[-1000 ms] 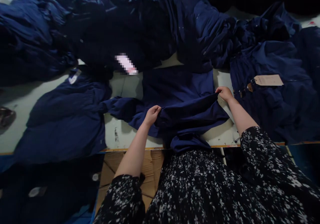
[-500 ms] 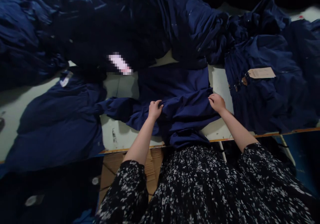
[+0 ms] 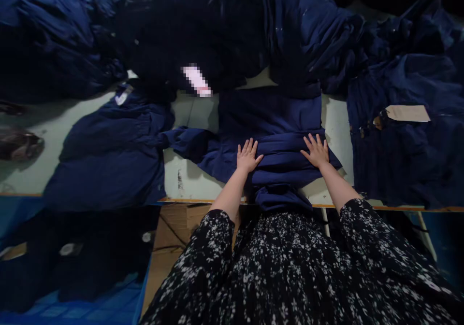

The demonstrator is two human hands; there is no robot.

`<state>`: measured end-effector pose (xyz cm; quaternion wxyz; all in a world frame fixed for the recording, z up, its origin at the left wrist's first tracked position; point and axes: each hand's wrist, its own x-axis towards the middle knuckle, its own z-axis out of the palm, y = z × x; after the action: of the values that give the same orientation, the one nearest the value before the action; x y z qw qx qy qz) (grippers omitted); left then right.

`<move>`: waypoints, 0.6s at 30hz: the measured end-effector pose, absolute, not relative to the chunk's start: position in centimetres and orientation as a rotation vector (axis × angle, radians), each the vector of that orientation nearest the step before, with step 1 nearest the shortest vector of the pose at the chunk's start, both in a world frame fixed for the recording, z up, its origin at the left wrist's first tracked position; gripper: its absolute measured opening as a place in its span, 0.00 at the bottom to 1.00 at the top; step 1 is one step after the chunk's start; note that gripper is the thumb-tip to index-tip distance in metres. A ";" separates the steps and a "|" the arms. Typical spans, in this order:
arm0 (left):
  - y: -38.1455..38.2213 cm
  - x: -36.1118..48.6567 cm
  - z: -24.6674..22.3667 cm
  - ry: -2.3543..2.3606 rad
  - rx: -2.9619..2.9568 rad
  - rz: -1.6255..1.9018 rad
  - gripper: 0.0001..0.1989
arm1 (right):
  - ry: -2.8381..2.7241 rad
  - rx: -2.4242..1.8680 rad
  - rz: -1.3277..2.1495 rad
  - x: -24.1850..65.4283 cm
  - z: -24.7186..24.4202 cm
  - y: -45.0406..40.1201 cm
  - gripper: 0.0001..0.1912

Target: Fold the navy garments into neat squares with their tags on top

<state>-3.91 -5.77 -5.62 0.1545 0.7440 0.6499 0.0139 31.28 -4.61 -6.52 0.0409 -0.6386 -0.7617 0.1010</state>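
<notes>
- Open left hand (image 3: 248, 156) and open right hand (image 3: 315, 151) lie palm-down, fingers spread, gripping nothing, pressing flat a folded navy cotton garment (image 3: 279, 153).
- The garment lies on the near edge of a pale flat work table (image 3: 188, 180), firm beneath it.
- Below, a blue bin (image 3: 90, 305) holds dark clothing (image 3: 105, 267).

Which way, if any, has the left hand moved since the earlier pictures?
Yes: the left hand has shifted rightward, farther from the dark mark on the white table.
</notes>
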 end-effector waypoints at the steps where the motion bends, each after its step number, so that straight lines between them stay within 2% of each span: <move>1: -5.7 -3.9 -5.8 1.879 2.130 0.026 0.36 | -2.364 -1.985 0.288 31.3 -6.5 -4.6 0.36; 5: -5.3 -3.9 -5.5 1.884 2.091 0.018 0.31 | -2.436 -2.086 0.271 31.2 -5.7 -4.1 0.35; 9: -5.9 -4.1 -4.6 1.883 2.160 0.212 0.26 | -2.402 -2.094 0.255 29.1 -4.1 -4.1 0.31; 11: -6.9 -4.4 -4.3 1.831 2.249 0.314 0.25 | -2.415 -1.937 0.187 26.7 -3.2 -4.9 0.29; 15: -8.8 -6.2 -4.3 1.695 2.273 0.300 0.24 | -2.612 -1.467 0.243 20.5 -2.7 -7.5 0.28; 18: -9.2 -9.8 -4.1 1.855 2.123 0.423 0.23 | -2.677 -1.400 0.324 16.8 -3.8 -8.9 0.28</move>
<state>-9.76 -9.16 -4.05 0.1449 0.7368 0.6438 0.1469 16.82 -8.92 -3.79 0.0515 -0.4602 -0.8799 0.1066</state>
